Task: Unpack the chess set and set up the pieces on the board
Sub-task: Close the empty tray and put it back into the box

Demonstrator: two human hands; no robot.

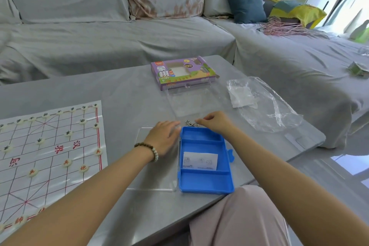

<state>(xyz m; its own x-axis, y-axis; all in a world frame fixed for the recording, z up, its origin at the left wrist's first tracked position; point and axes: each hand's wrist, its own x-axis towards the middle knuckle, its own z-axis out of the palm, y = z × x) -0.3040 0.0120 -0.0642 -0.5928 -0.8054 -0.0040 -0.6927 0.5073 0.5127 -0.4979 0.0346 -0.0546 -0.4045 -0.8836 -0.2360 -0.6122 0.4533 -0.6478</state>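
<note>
Several silver metal rings (190, 124), pinched by the right hand (216, 124) at twelve o'clock of the blue plastic tray (206, 188), should be lifted slowly; left hand (161, 138) fingers laid flat.

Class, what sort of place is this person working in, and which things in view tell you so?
Probably a home living room: a large grey covered sofa with a blue cushion, a grey table before it, and clothes hangers lying on the sofa.

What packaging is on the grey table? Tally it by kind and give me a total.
Purple printed cardboard box: 1
Blue compartmented plastic tray: 1
Clear flat plastic lids: 2
Crumpled clear plastic bag: 1
Total: 5
</note>
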